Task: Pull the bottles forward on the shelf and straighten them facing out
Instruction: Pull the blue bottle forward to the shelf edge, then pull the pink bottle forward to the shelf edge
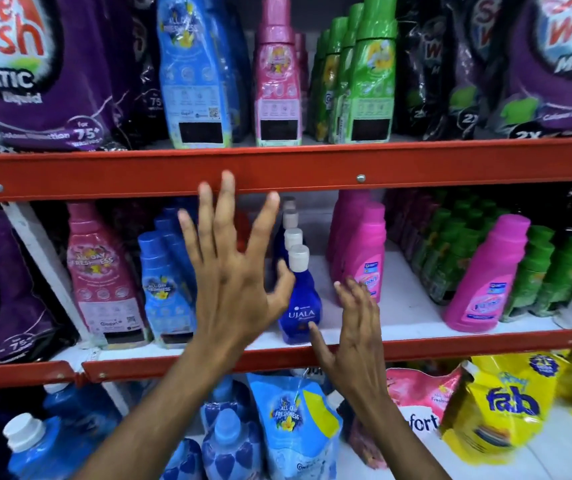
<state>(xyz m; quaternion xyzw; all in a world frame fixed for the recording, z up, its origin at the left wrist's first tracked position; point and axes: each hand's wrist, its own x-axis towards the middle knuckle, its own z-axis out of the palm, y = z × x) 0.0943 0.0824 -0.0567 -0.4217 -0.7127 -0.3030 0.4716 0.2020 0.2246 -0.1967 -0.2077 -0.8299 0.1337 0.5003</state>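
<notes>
Hands spread, gripping nothing, left hand (232, 282) at nine o'clock and right hand (354, 327) at four o'clock of front Ujala bottle (301, 303), at middle shelf (416, 327) edge, apparently poised to square it.

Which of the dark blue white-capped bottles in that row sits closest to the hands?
The front Ujala bottle, label facing out, at the shelf edge. It stands between the left hand and right hand; the others line up behind it.

"UJALA" on the blue bottle (301, 306); "fab" on the yellow pouch (506, 407).
</notes>
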